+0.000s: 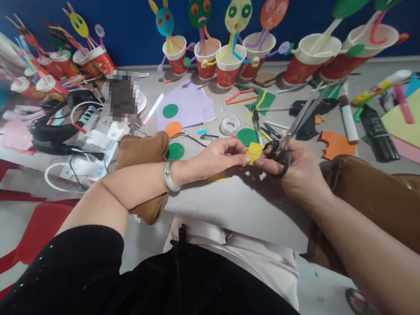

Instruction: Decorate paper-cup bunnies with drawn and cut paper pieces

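Observation:
My left hand (215,159), with a pale bangle (171,176) at the wrist, pinches a small piece of yellow paper (255,151) bearing a faint curved line. From the other side, my right hand (302,171) has black-handled scissors (285,165) round its fingers. Their blades point up and away from the paper, and my right fingertips reach its right edge. Behind the hands lie a green paper circle (246,136) and a roll of clear tape (230,126). Another yellow scrap (217,177) rests under my left forearm.
Red-and-white paper cups (229,73) holding paper-faced figures line the back. Purple paper (188,104), orange scraps (338,146) and a black marker (379,135) lie around. Brown cushions (385,207) flank my arms. At left are a power strip (105,151) with cables and a red chair (42,231).

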`<state>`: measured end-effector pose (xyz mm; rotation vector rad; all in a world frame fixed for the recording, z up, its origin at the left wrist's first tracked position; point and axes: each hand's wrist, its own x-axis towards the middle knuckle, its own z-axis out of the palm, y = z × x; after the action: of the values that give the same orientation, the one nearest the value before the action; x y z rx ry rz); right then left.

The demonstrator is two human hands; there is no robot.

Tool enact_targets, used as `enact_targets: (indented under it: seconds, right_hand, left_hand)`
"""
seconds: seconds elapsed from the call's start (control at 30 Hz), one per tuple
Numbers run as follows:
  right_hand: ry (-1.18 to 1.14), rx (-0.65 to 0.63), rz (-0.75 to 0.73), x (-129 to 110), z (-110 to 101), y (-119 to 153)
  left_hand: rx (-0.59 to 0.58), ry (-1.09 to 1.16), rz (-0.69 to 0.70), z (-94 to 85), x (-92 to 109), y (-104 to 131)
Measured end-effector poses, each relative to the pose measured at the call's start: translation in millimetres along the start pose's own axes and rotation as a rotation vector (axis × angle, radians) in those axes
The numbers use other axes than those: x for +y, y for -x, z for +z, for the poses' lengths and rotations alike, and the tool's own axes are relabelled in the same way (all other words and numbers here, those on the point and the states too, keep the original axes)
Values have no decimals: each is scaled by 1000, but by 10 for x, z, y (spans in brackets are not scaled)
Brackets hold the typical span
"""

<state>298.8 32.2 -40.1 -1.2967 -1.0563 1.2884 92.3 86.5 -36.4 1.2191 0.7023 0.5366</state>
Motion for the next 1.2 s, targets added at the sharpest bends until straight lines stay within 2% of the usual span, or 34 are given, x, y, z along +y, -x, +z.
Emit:
enact_targets:
  seconds: [0.2,0.33,0.47,0.57,0.83,1.2]
  right_hand:
    - [8,-50,11,-30,23,41]
    - [80,-61,-11,-107,39,94]
    - [156,-217,7,-122,18,113]
    - [229,-289,30,-27,-11,94]
    - [232,-281,4,300,-113,31]
    - [180,-302,38,212,-80,32]
  left_hand:
    - [3,35,-35,11,65,13]
    - [83,62,-16,-17,133,17]
    - [169,95,61,-81,181,-16]
    - [197,91,81,-113,183,-34]
    - [170,70,16,-90,205,-17]
    - [128,103,2,-80,211,-9]
